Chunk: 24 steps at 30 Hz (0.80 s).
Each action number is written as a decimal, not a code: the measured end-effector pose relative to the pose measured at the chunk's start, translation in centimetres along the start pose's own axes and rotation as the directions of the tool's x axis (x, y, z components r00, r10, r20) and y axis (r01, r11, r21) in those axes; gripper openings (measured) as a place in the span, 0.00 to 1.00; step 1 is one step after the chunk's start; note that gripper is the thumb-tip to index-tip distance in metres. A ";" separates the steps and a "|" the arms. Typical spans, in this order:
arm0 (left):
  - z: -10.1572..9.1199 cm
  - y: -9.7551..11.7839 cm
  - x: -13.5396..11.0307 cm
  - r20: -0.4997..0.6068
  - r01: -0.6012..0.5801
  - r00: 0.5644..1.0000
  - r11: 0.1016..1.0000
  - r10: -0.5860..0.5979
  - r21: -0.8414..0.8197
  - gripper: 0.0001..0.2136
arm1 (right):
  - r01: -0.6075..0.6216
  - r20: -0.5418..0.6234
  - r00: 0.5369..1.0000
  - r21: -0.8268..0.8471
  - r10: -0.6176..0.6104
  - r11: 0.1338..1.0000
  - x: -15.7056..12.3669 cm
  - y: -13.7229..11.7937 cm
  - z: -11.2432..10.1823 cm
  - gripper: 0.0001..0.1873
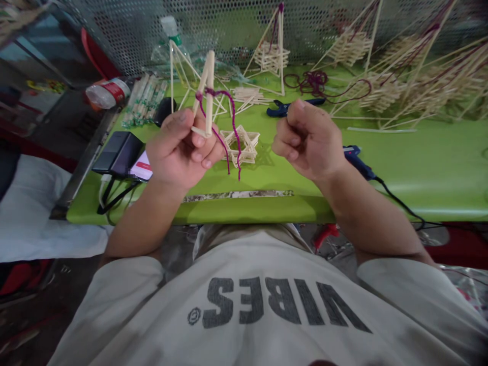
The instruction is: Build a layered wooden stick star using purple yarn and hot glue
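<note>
My left hand (183,150) is closed around a small bundle of wooden sticks (207,89), held upright above the green table (419,168). A purple yarn (229,124) is tied round the sticks and its ends hang down past my fingers. My right hand (308,140) is curled into a loose fist to the right of the sticks, apart from them; I cannot make out anything in it. Behind the yarn, a star made of flat sticks (242,145) lies on the table.
A blue glue gun (356,157) with its cord lies by my right wrist. Blue pliers (284,108), a tangle of purple yarn (316,81) and several stick frames (272,53) fill the back. A power bank (118,152), a phone and a bottle (109,91) sit at the left.
</note>
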<state>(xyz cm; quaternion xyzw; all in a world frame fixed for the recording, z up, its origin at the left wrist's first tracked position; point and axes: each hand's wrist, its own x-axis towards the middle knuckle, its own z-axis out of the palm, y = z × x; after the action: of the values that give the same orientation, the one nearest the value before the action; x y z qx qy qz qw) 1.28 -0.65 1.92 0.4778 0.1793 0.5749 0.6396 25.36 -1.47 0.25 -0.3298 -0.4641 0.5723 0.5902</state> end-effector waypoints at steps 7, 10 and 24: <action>-0.9 -0.5 0.2 -0.015 0.023 1.000 0.998 -0.024 -0.062 0.36 | 0.044 0.067 0.997 0.015 -0.045 0.999 0.1 0.3 -0.1 0.38; -1.0 -0.5 0.1 -0.029 0.059 0.998 0.997 -0.060 -0.057 0.36 | 0.047 0.083 0.995 0.002 -0.047 0.999 0.3 0.4 -0.4 0.37; 0.1 -0.3 0.0 -0.117 0.066 0.990 0.990 -0.081 -0.125 0.37 | 0.038 0.096 0.995 -0.001 -0.038 0.999 0.1 0.9 -0.6 0.23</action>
<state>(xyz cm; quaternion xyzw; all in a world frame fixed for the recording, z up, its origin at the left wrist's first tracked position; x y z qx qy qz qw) 1.53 -0.62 1.77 0.3953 0.2004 0.5887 0.6760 25.55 -1.15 -0.73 -0.2940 -0.4987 0.5755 0.5776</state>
